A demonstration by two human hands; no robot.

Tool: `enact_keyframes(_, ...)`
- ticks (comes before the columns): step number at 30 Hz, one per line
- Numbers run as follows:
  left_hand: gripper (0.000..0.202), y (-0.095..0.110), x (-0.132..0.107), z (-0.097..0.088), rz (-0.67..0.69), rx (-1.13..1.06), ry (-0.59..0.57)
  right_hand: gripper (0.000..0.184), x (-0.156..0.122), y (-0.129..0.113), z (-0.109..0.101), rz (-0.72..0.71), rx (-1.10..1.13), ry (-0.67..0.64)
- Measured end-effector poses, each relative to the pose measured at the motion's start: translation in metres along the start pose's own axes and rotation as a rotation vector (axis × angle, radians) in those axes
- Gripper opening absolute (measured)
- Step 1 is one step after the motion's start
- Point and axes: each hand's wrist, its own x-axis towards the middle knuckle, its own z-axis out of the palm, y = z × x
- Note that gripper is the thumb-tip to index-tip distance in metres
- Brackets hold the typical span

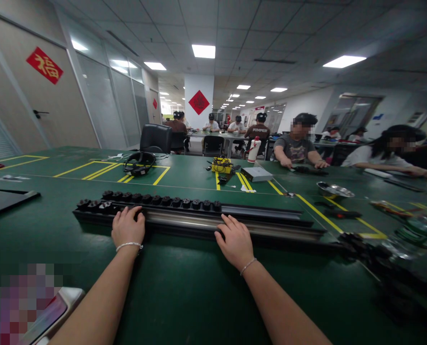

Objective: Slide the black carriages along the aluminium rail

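Two long black channel rails lie side by side across the green table. The far rail (263, 211) carries a row of several black knob-like pieces (166, 201). A few similar black pieces (94, 205) sit at the left end of the near rail (184, 221), whose bare channel shines further right. My left hand (129, 227) is closed over the near rail, just right of those pieces; whether a piece is under its fingers is hidden. On the same rail's near edge, my right hand (235, 242) rests with its fingers apart, holding no loose piece.
A phone-like device (60, 306) lies at the lower left, partly blurred out. Beyond the rails are a black headset (139, 164), a yellow object with cables (222, 165) and a white box (256, 173). A metal bowl (334, 190) and clear bottle (420, 232) stand right. Co-workers sit further off.
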Motion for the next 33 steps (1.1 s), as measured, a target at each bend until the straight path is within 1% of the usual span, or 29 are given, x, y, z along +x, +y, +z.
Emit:
enact_keyframes(3,0.044,0.002,0.000,-0.002,-0.072,0.005,0.096,0.028,0.000,0.000,0.000,0.001,0.001,-0.005)
enact_keyframes(5,0.051,0.002,0.002,-0.003,-0.126,0.002,0.107,0.028,0.000,0.000,0.001,0.003,0.002,-0.002)
enact_keyframes(7,0.056,0.003,0.004,-0.005,-0.137,0.003,0.102,0.028,0.000,0.000,0.002,0.002,0.003,0.003)
enact_keyframes(13,0.047,0.002,0.007,-0.010,-0.091,0.088,0.020,0.027,0.001,-0.001,0.000,0.001,0.004,0.005)
enact_keyframes(23,0.045,0.001,0.007,-0.009,-0.107,0.070,0.003,0.028,0.001,0.000,0.001,0.001,-0.001,-0.001)
enact_keyframes(33,0.044,-0.005,0.011,-0.003,-0.074,0.066,0.015,0.028,0.001,-0.001,0.001,0.001,-0.010,0.003)
